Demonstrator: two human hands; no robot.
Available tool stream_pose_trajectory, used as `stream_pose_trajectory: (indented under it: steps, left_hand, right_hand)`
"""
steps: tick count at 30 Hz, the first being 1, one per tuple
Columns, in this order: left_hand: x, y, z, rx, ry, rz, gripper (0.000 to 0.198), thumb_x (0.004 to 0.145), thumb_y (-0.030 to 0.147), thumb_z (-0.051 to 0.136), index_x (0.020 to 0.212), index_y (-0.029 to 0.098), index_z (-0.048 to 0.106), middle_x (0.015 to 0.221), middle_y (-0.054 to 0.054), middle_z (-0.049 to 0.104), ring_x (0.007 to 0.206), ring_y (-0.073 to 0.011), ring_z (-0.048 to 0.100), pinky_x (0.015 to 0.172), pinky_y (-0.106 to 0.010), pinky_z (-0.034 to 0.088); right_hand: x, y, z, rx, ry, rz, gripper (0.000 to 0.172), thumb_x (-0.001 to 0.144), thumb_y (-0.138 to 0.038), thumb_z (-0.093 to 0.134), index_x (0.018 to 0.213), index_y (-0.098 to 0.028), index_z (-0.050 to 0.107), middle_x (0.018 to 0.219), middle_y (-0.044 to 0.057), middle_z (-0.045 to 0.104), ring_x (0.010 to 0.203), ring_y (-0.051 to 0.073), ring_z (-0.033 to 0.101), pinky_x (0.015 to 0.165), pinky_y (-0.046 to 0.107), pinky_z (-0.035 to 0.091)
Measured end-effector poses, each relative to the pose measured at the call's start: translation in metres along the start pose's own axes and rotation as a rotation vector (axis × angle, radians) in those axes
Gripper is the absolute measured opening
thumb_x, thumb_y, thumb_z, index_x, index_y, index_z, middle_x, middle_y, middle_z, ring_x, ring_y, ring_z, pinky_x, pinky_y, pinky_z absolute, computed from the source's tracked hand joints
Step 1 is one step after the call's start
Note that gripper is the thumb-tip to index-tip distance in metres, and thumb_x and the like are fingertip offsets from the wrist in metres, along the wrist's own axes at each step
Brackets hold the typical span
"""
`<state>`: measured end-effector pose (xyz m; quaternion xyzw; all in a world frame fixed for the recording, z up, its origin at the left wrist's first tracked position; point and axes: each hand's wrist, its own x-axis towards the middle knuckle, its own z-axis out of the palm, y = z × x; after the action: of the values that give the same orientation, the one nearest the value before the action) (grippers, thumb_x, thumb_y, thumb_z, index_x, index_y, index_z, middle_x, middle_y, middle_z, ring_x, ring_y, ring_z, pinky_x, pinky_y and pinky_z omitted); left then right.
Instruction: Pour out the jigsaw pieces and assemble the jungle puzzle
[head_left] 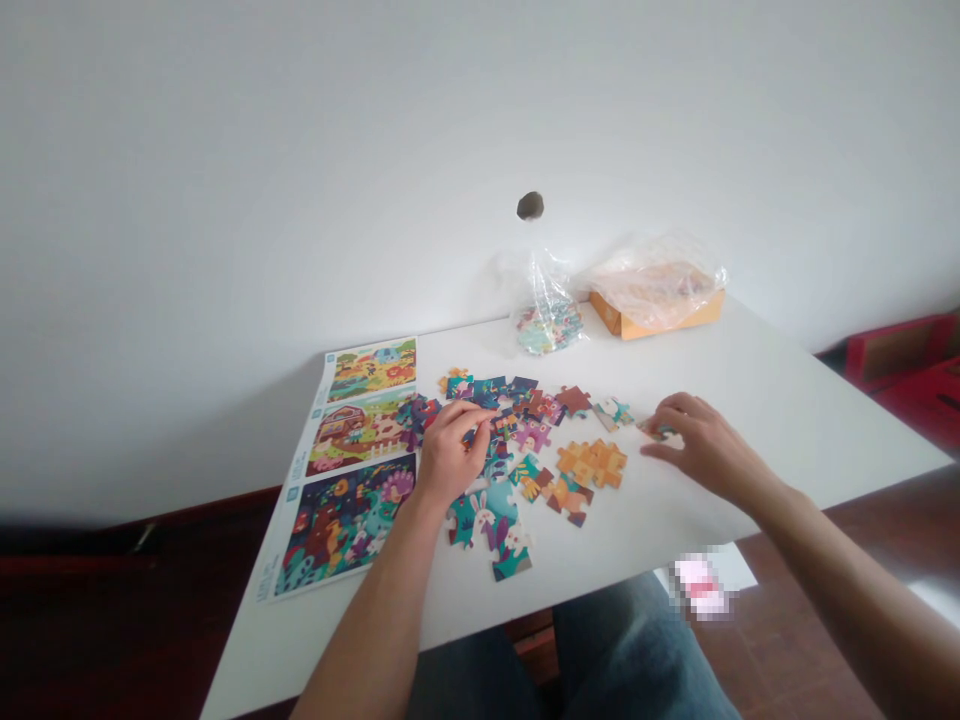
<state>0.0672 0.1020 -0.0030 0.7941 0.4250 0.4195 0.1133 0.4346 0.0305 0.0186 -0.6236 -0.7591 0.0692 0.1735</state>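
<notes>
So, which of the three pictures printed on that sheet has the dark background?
The bottom picture: its background is deep blue, while the top picture is mainly yellow and the middle picture mainly light green.

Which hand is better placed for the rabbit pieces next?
Left, I'd say: the left hand is right beside the rabbit pieces. The right hand is farther off, at another piece.

Head view, forward-down over table [780, 410]
</notes>
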Motion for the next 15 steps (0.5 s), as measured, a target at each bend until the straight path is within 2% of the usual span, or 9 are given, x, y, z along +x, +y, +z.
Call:
stream_pose_trajectory:
  steps: [2,4,6,8,10,12,15]
  left_hand:
    - [0.000,0.000,0.000,-0.010,0.003,0.002,0.020,0.092,0.018,0.055,0.097,0.021,0.073,0.093,-0.006,0.069,0.089,-0.0188,0.066,0.082,-0.032,0.054]
    - [0.001,0.000,0.000,-0.012,0.006,0.008,0.019,0.092,0.018,0.055,0.097,0.021,0.073,0.093,-0.006,0.069,0.089,-0.0185,0.066,0.083,-0.032,0.054]
    - [0.002,0.000,0.001,-0.009,0.009,0.016,0.019,0.092,0.017,0.055,0.097,0.021,0.073,0.093,-0.006,0.069,0.089,-0.0180,0.066,0.083,-0.031,0.054]
    - [0.001,0.000,0.001,-0.007,0.012,0.020,0.019,0.092,0.017,0.056,0.096,0.020,0.074,0.093,-0.006,0.069,0.089,-0.0178,0.066,0.083,-0.031,0.054]
    - [0.001,-0.001,0.001,-0.008,0.014,0.019,0.019,0.092,0.018,0.056,0.096,0.020,0.074,0.092,-0.006,0.069,0.088,-0.0181,0.066,0.083,-0.032,0.054]
    - [0.000,-0.002,0.000,-0.007,0.020,0.012,0.019,0.092,0.018,0.056,0.096,0.021,0.074,0.092,-0.006,0.069,0.089,-0.0184,0.067,0.083,-0.032,0.055]
    - [0.000,-0.002,-0.001,-0.001,0.033,0.007,0.019,0.091,0.018,0.056,0.095,0.021,0.074,0.092,-0.006,0.070,0.088,-0.0184,0.067,0.084,-0.032,0.055]
  right_hand:
    - [-0.004,0.002,0.001,-0.012,-0.092,-0.022,0.043,0.075,-0.051,0.078,0.109,-0.027,0.069,0.126,0.014,0.060,0.108,0.034,0.061,0.094,0.050,0.049]
    - [-0.003,0.002,0.002,-0.011,-0.094,-0.004,0.051,0.073,-0.057,0.077,0.114,-0.028,0.069,0.129,0.013,0.059,0.111,0.035,0.061,0.097,0.050,0.048]
    - [0.005,-0.001,0.003,0.000,-0.016,0.071,0.046,0.083,-0.060,0.066,0.111,-0.024,0.070,0.120,0.014,0.063,0.103,0.031,0.064,0.092,0.046,0.050]
    - [0.020,-0.007,0.006,0.000,0.037,0.202,0.048,0.089,-0.062,0.057,0.109,-0.020,0.069,0.105,0.013,0.067,0.089,0.028,0.066,0.082,0.042,0.052]
    - [0.038,-0.013,0.009,-0.045,-0.019,0.290,0.055,0.084,-0.069,0.059,0.104,-0.018,0.070,0.097,0.013,0.067,0.085,0.028,0.066,0.078,0.041,0.051]
    - [0.055,-0.016,0.012,-0.098,-0.125,0.309,0.059,0.076,-0.072,0.065,0.099,-0.018,0.071,0.096,0.013,0.066,0.086,0.030,0.065,0.080,0.042,0.050]
    - [0.075,-0.015,0.013,-0.087,-0.249,0.192,0.049,0.077,-0.060,0.071,0.106,-0.020,0.071,0.103,0.013,0.064,0.091,0.029,0.064,0.085,0.042,0.049]
